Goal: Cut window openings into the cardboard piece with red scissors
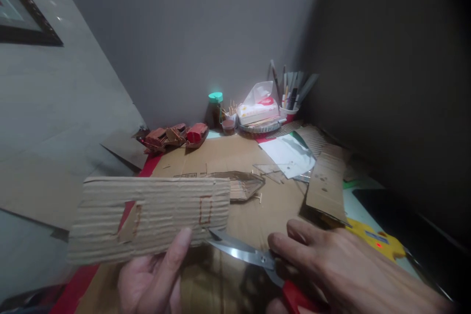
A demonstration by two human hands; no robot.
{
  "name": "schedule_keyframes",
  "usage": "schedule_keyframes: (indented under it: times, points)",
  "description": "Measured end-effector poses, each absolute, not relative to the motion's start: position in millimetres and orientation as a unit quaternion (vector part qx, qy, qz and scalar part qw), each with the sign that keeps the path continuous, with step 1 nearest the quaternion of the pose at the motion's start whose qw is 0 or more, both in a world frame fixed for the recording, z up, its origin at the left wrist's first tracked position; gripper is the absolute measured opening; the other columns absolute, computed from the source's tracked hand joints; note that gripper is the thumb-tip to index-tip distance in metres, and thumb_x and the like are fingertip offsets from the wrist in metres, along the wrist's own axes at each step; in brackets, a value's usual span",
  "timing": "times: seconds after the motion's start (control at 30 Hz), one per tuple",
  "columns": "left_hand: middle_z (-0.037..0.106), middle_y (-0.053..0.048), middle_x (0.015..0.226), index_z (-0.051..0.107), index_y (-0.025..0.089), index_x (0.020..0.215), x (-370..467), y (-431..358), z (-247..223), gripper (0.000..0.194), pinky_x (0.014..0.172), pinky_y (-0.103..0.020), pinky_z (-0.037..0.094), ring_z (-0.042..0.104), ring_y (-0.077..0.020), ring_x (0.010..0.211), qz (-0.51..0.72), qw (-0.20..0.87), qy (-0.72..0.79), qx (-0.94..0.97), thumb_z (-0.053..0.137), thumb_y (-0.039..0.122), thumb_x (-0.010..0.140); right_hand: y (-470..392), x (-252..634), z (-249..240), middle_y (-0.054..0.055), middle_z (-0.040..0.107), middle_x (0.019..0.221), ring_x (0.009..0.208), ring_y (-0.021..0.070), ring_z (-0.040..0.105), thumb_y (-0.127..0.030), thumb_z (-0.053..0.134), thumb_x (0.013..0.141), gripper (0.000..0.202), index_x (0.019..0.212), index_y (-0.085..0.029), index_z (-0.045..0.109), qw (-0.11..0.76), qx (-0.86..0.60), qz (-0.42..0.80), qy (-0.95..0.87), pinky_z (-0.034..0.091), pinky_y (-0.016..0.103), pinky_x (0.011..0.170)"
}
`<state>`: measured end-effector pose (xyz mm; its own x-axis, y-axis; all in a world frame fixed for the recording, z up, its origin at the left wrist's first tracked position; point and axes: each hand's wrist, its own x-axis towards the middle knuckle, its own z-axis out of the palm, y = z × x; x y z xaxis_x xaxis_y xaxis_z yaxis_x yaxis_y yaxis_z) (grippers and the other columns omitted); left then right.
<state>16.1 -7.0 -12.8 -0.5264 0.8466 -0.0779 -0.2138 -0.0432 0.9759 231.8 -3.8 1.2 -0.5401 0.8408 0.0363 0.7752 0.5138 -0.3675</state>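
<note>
The left hand [152, 277] pinches a corrugated cardboard strip [150, 216] — thumb on its lower edge — above the table [257, 216]. Just right, red-handled scissors [253, 255] bite the strip's corner, blades parted, gripped by the right hand [342, 270].

A table [368, 208] — flat cardboard sheet [221, 154], paper [287, 154], tissue pack [257, 108] on it.

We see matt, ribbed cardboard [150, 218]. Our scissors [253, 257] have glossy smooth metal blades and red plastic handles.
</note>
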Motion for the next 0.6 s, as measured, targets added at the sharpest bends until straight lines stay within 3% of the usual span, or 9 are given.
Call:
schedule_keyframes:
  times: [0.13, 0.27, 0.5, 0.6]
  points:
    - [0.074, 0.007, 0.112, 0.076, 0.029, 0.092, 22.1, -5.3, -7.1, 0.04, 0.109, -0.029, 0.042, 0.048, -0.0277, 0.132, 0.693, 0.465, 0.515, 0.195, 0.087, 0.018, 0.055, -6.2, 229.9, -3.0, -0.001, 0.051, 0.067, 0.055, 0.0135, 0.052, -0.034, 0.059, 0.084, 0.013, 0.081, -0.023, 0.054, 0.168, -0.472, 0.133, -0.855, 0.028, 0.025, 0.046]
    - [0.075, 0.006, 0.11, 0.076, 0.027, 0.096, 26.0, -5.4, -0.8, 0.055, 0.107, -0.033, 0.046, 0.049, -0.0316, 0.131, 0.695, 0.476, 0.513, 0.168, 0.087, 0.009, 0.045, -7.4, 229.8, -4.5, -0.001, 0.051, 0.065, 0.056, 0.0141, 0.053, -0.037, 0.058, 0.085, 0.015, 0.081, -0.022, 0.055, 0.178, -0.479, 0.145, -0.848, 0.03, 0.025, 0.047]
    - [0.077, 0.005, 0.1, 0.077, 0.028, 0.091, 19.4, -8.5, -9.6, 0.037, 0.108, -0.032, 0.044, 0.056, -0.0294, 0.124, 0.675, 0.467, 0.538, 0.194, 0.089, 0.025, 0.056, -2.5, 231.0, 8.4, 0.0, 0.051, 0.067, 0.052, 0.0137, 0.048, -0.037, 0.063, 0.08, 0.017, 0.073, -0.024, 0.054, 0.111, -0.483, 0.212, -0.842, 0.024, 0.025, 0.042]
    - [0.078, 0.006, 0.094, 0.076, 0.028, 0.085, 19.2, -8.5, -10.3, 0.036, 0.11, -0.03, 0.041, 0.055, -0.0278, 0.125, 0.673, 0.454, 0.548, 0.202, 0.091, 0.025, 0.052, -0.8, 229.3, 15.2, 0.0, 0.051, 0.071, 0.052, 0.0148, 0.046, -0.036, 0.06, 0.081, 0.011, 0.077, -0.027, 0.055, 0.074, -0.485, 0.244, -0.837, 0.023, 0.025, 0.042]
